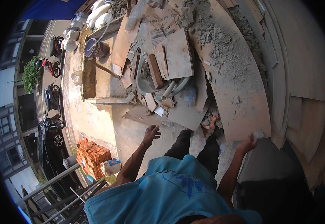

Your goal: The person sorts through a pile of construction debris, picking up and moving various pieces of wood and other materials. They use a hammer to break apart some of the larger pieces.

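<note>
My right hand [249,142] is closed at the near edge of a long plywood board [240,115]. A small, pale, rounded lump [259,134] shows at its fingertips; its kind is unclear. Grey rubble [227,52] and dust cover the far part of this board. My left hand [152,135] hangs in the air over the dusty floor, fingers loosely bent and apart, holding nothing. Just beyond it lies a heap of scrap: a brown wood block [155,71], a pipe end [168,91], a grey plastic basin [142,80] and a square plywood piece [179,54].
Stacked plywood sheets [308,48] lie along the right. A dark bucket [96,48] and white sacks [97,16] stand at the far left. Orange bricks [92,156] are piled beside a bag [110,167] at near left. Motorbikes [52,98] and a dark car [54,149] stand beyond.
</note>
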The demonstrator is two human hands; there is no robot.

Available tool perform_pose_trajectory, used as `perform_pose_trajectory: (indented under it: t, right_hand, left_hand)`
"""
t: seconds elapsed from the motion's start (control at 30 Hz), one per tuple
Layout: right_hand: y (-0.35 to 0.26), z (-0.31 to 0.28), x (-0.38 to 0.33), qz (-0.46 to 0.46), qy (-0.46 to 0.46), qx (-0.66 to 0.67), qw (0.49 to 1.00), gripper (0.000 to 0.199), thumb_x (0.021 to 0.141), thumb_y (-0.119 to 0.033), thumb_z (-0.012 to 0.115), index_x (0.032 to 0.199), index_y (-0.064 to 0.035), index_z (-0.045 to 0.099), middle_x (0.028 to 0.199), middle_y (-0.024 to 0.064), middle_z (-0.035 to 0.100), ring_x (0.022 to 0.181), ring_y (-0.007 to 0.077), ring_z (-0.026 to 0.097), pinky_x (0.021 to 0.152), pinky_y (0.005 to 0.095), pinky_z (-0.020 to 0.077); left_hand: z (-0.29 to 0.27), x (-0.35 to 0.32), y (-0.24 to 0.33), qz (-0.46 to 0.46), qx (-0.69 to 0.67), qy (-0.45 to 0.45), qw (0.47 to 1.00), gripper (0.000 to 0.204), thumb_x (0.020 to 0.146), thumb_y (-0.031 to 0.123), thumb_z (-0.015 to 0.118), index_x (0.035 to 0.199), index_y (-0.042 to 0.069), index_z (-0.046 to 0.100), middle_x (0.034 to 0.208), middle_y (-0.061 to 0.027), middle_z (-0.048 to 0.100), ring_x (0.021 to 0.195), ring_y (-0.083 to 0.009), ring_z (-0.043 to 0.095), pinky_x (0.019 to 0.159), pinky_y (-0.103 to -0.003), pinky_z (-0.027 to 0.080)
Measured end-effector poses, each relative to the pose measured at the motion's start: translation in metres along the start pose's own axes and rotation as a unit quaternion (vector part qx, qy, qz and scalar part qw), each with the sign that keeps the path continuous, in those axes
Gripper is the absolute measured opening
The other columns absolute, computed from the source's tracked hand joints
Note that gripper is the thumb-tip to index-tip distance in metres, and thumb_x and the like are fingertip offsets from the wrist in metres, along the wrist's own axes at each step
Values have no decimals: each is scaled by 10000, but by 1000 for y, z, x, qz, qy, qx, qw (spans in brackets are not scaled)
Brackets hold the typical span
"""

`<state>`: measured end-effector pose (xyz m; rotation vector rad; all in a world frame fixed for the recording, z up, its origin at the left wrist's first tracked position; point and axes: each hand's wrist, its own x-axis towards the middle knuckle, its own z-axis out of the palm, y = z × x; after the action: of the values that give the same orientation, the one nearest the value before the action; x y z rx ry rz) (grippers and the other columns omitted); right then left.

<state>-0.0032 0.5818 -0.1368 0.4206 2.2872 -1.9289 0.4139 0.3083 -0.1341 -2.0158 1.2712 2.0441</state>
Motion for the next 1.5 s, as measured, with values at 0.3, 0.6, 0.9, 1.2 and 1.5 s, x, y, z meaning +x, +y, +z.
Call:
perform_pose_trajectory:
  t: [0.3,0.6,0.9,1.2,1.5]
  right_hand:
    - [-60,12,3,-92,-9,32,995,482,767,-70,602,1191,141,519,1048,207,624,857,246,634,757,355,529]
    - [-89,38,4,-145,-21,12,989,412,791,-1,593,1171,148,538,1098,214,615,935,262,628,827,357,514]
    - [-82,40,39,-213,-15,-194,958,337,812,-27,631,1100,136,567,1026,181,653,878,256,647,792,356,530]
    - [-122,52,18,-399,-129,-137,897,234,863,-169,616,1000,18,654,965,146,664,929,276,643,855,394,502]
    - [-134,13,-9,-453,-221,-226,834,350,822,-295,630,993,8,673,948,155,655,885,307,647,816,388,503]
  left_hand:
    - [7,39,59,98,-102,-3,990,808,900,577,525,1379,-43,323,1309,-283,462,1104,-383,577,854,-470,537]
    - [17,74,102,102,-141,6,985,791,898,542,563,1386,-31,320,1275,-232,466,1054,-347,596,800,-435,565]
    - [23,90,113,136,-161,-38,977,694,896,383,596,1376,-41,329,1269,-216,470,1031,-325,613,791,-419,571]
    - [26,82,125,319,127,244,907,614,884,356,638,1272,-86,460,1154,-224,542,1081,-333,565,918,-411,460]
    - [98,30,307,404,-25,-6,915,773,923,613,438,1269,-77,480,1204,-241,548,1078,-329,579,844,-439,508]
